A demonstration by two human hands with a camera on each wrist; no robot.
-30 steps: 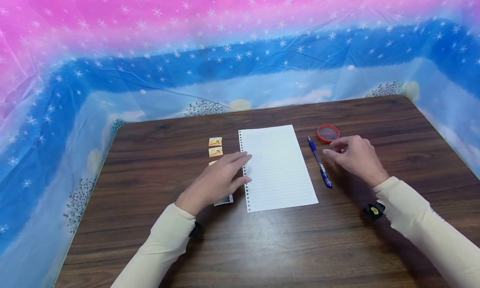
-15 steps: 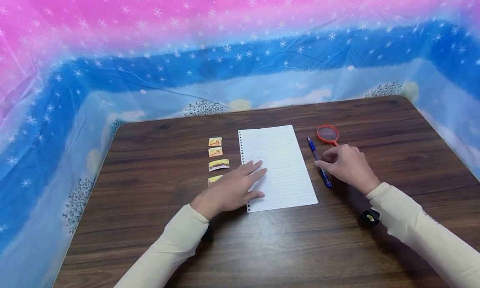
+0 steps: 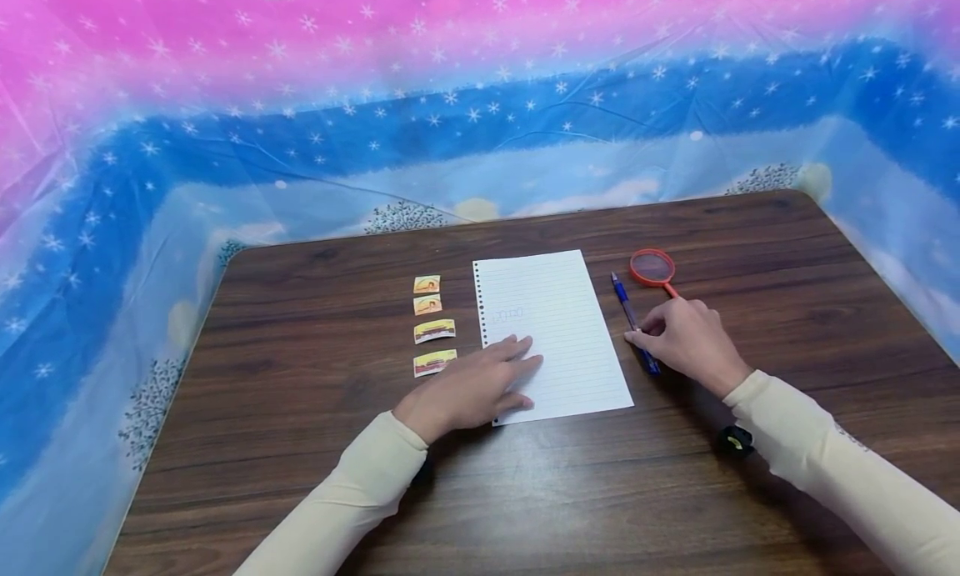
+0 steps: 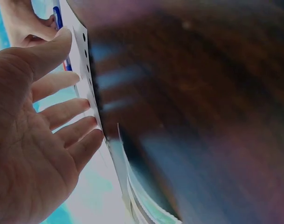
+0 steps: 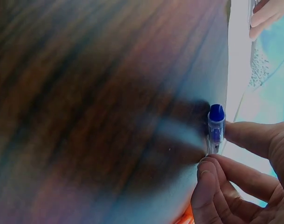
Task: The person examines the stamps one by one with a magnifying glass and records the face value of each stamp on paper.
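A sheet of lined, hole-punched paper (image 3: 566, 326) lies mid-table with faint writing near its left side. My left hand (image 3: 480, 384) rests on its lower left part, fingers straight and spread; the left wrist view shows the palm and the fingertips at the holed edge. To the right of the sheet lies a blue pen (image 3: 621, 293). My right hand (image 3: 693, 343) pinches it between thumb and fingers; in the right wrist view the pen's blue end (image 5: 217, 113) shows between them. Just beyond that hand lies a red magnifying glass (image 3: 652, 267), its handle partly hidden.
Left of the sheet, several small picture cards lie in a column, among them an orange one (image 3: 427, 284) and a yellow one (image 3: 434, 331). The brown wooden table (image 3: 315, 334) is bordered by a pink and blue snowflake cloth (image 3: 420, 117).
My left hand has moved right and nearer onto the paper, uncovering cards. My right hand has moved from beside the magnifying glass down and left to the pen, taking hold of it.
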